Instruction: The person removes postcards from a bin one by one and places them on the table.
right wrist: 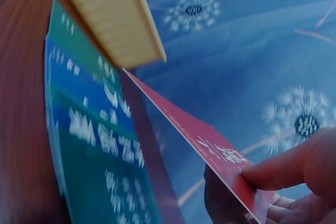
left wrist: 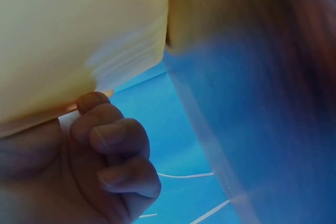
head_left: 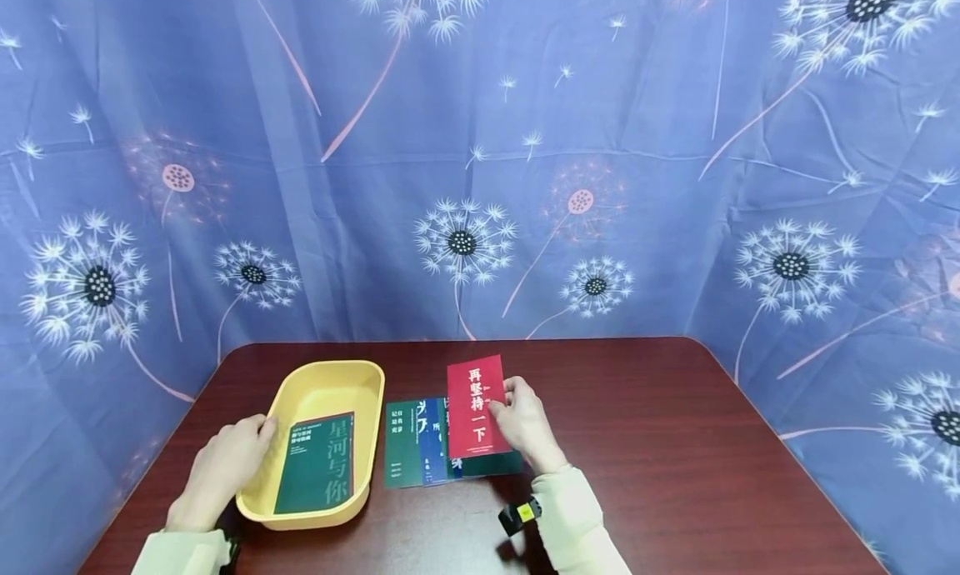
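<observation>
A red card with white characters (head_left: pixel 477 408) is pinched at its right edge by my right hand (head_left: pixel 525 421), thumb on its face in the right wrist view. It is raised above several overlapping green and blue cards (head_left: pixel 408 446) spread on the table. My left hand (head_left: pixel 228 467) grips the left rim of a yellow plastic basin (head_left: pixel 378 417); its curled fingers (left wrist: pixel 126 135) show against the outer wall in the left wrist view. Inside the basin lies a green card (head_left: pixel 315 462), with a thin red edge showing along its right side.
Everything stands on a dark reddish-brown wooden table (head_left: pixel 660 442) with rounded far corners. A blue curtain with dandelion prints (head_left: pixel 525 142) hangs behind and along both sides. A small black device with a yellow label (head_left: pixel 521 515) sits at my right wrist.
</observation>
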`<state>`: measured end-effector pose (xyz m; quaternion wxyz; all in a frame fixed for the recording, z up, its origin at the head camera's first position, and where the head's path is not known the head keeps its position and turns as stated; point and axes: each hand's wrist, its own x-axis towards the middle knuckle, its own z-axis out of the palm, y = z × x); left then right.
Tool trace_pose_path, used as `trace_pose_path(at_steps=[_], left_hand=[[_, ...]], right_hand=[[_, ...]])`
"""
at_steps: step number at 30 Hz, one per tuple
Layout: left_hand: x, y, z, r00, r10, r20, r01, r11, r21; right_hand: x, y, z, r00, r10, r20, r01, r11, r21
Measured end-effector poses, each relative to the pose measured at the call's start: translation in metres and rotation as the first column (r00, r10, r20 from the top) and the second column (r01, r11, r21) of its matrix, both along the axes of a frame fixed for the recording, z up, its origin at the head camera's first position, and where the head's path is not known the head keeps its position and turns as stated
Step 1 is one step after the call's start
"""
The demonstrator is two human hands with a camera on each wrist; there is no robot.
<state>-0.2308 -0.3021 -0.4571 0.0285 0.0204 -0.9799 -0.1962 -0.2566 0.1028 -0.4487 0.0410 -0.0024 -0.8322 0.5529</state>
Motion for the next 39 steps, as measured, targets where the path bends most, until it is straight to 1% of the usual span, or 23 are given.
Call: trace_pose_path(at_steps=[8, 11, 19, 21, 22, 23, 25, 28, 29, 31, 34, 39], left_hand=[[0.0, 0.0, -0.001, 1.0, 0.002, 0.019, -0.002, 1.0, -0.004], [-0.001, 0.0, -0.001, 1.0, 0.001, 0.025, -0.001, 1.0, -0.001], [0.0, 0.0, -0.001, 1.0, 0.0, 0.013, 0.0, 1.0, 0.003], [0.0, 0.0, -0.001, 1.0, 0.0, 0.008, 0.0, 1.0, 0.002], [0.0, 0.0, -0.001, 1.0, 0.001, 0.009, -0.001, 1.0, 0.003], [0.0, 0.0, -0.001, 1.0, 0.001, 0.009, -0.001, 1.0, 0.002], [0.0, 0.0, -0.001, 1.0, 0.002, 0.011, -0.002, 1.0, 0.001], [0.0, 0.0, -0.001, 1.0, 0.001, 0.014, -0.001, 1.0, -0.003], [0.0, 0.001, -0.001, 1.0, 0.0, 0.016, 0.001, 1.0, -0.005], [-0.001, 0.001, -0.001, 1.0, -0.001, 0.015, 0.001, 1.0, -0.005], [-0.001, 0.001, -0.001, 1.0, 0.0, 0.015, 0.0, 1.0, -0.005], [0.001, 0.001, 0.0, 1.0, 0.006, 0.01, -0.006, 1.0, -0.005]], right_hand=[[-0.002, 0.022, -0.018, 0.995, -0.046, 0.088, 0.046, 0.999, 0.009], [-0.003, 0.027, -0.023, 0.993, -0.049, 0.104, 0.047, 0.999, 0.024], [-0.006, 0.029, -0.034, 0.99, -0.074, 0.122, 0.07, 0.997, 0.039], [-0.007, 0.029, -0.036, 0.99, -0.081, 0.114, 0.074, 0.995, 0.064], [-0.008, 0.028, -0.038, 0.99, -0.09, 0.108, 0.08, 0.992, 0.094], [-0.008, 0.028, -0.039, 0.99, -0.101, 0.098, 0.088, 0.988, 0.129], [-0.008, 0.028, -0.041, 0.991, -0.122, 0.056, 0.106, 0.967, 0.23], [-0.007, 0.028, -0.043, 0.989, -0.147, -0.019, 0.143, 0.916, 0.375], [-0.007, 0.028, -0.044, 0.987, -0.156, -0.036, 0.157, 0.901, 0.404], [-0.007, 0.027, -0.044, 0.983, -0.171, -0.063, 0.181, 0.877, 0.446], [-0.006, 0.025, -0.043, 0.977, -0.198, -0.074, 0.209, 0.851, 0.482], [-0.007, 0.023, -0.043, 0.977, -0.206, -0.054, 0.203, 0.822, 0.532]])
